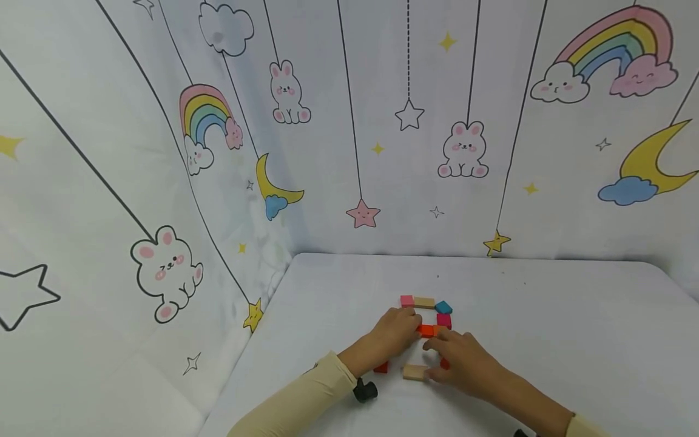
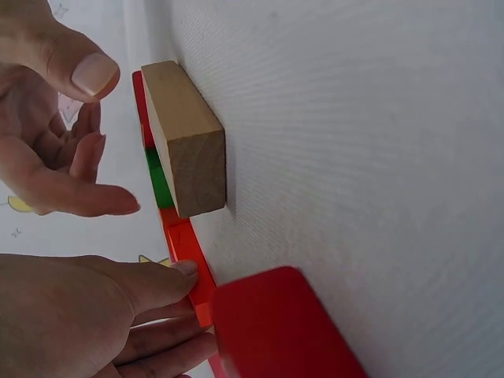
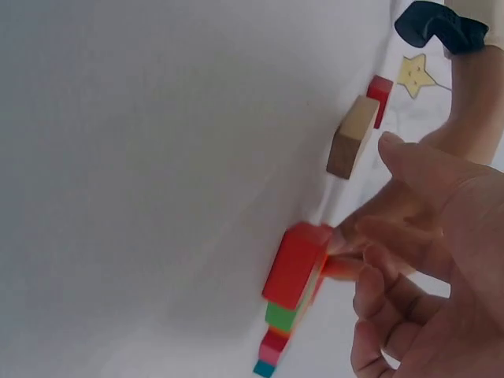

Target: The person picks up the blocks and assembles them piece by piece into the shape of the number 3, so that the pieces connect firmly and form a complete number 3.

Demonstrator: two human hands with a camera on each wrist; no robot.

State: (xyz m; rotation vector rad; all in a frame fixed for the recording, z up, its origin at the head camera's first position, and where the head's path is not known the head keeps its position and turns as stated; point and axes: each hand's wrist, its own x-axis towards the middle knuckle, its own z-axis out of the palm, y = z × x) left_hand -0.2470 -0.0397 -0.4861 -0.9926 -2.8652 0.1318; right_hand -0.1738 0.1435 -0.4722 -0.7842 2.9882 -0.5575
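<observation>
My left hand (image 1: pixel 398 332) reaches over the middle of a figure made of small coloured blocks. In the left wrist view, its thumb and fingers pinch an orange-red block (image 2: pixel 189 256); part of that block is hidden. My right hand (image 1: pixel 464 361) hovers at the figure's right side, its thumb apart from the fingers and nothing held. Nearest to it lies a wooden block (image 1: pixel 414 372), with a small gap from the thumb in the right wrist view. A red block (image 1: pixel 445 364) shows partly from under the right hand, and a green block (image 3: pixel 281 315) lies behind it.
At the far side of the figure lie a pink block (image 1: pixel 406 301), a second wooden block (image 1: pixel 424 302), a blue block (image 1: pixel 443 307) and a crimson block (image 1: pixel 444 320). Another red block (image 1: pixel 381 368) sits at the near left. Patterned cloth walls (image 1: pixel 327 152) border the white table (image 1: pixel 573 328).
</observation>
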